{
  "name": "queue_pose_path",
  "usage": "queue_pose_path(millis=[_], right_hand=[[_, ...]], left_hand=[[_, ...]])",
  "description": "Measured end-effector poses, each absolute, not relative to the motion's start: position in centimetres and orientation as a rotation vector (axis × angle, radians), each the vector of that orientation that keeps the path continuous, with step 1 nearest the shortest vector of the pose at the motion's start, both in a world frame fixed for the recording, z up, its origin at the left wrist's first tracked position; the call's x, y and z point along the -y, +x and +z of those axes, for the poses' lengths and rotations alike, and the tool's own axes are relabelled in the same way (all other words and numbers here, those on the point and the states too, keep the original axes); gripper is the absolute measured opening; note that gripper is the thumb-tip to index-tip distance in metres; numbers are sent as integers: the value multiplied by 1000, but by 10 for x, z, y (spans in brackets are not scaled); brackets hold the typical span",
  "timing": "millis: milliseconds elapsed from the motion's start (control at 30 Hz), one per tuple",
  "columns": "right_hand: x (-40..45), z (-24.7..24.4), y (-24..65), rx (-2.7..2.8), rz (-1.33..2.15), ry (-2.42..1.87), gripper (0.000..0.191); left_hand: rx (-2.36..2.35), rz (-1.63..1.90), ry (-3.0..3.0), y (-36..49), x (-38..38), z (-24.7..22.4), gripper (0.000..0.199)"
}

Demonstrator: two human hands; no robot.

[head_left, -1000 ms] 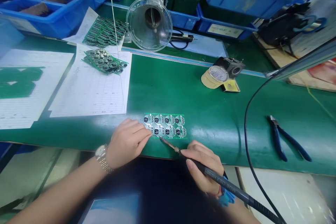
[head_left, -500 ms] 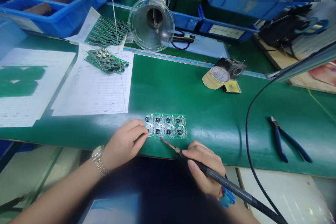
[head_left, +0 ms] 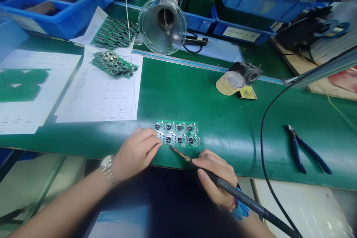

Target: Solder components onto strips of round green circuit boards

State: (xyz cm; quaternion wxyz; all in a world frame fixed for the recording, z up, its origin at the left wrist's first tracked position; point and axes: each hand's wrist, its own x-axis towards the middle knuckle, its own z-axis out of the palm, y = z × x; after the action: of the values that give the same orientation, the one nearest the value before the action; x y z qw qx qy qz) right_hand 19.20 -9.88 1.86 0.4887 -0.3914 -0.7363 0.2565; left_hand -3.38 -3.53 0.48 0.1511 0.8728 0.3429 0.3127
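A panel of small round circuit boards [head_left: 182, 134] lies flat on the green bench near its front edge. At the panel's left end is my left hand [head_left: 142, 147], its fingers pinched together over the boards. A thin solder wire [head_left: 133, 81] comes down from above to this hand; the wire's end is hidden by the fingers. My right hand [head_left: 219, 178] is closed round the handle of a soldering iron [head_left: 231, 189]. The iron's tip meets the lower edge of the panel, just right of my left fingertips; whether it touches a pad is too small to tell.
A fume extraction funnel [head_left: 162, 26] hangs beyond the panel. Stacked circuit boards [head_left: 114, 65] rest on paper sheets [head_left: 97, 100] at left. To the right are a yellow round tub [head_left: 230, 83] and cutting pliers [head_left: 297, 148]. Blue bins [head_left: 69, 15] line the back.
My left hand has shifted slightly right over the panel's end, and the solder wire has swung a little right. The iron's tip has hardly moved.
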Motion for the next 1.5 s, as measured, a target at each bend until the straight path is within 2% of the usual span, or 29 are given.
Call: queue_pose_path(millis=[300, 600, 1500], right_hand=[[102, 14, 197, 1733, 657, -958, 32], [101, 19, 188, 1744, 649, -928, 32], [91, 24, 169, 1839, 612, -945, 28]], left_hand=[[-945, 906, 2506, -38, 34, 11, 15], [-1063, 957, 2557, -63, 35, 18, 9], [-1097, 866, 2562, -53, 38, 14, 12]])
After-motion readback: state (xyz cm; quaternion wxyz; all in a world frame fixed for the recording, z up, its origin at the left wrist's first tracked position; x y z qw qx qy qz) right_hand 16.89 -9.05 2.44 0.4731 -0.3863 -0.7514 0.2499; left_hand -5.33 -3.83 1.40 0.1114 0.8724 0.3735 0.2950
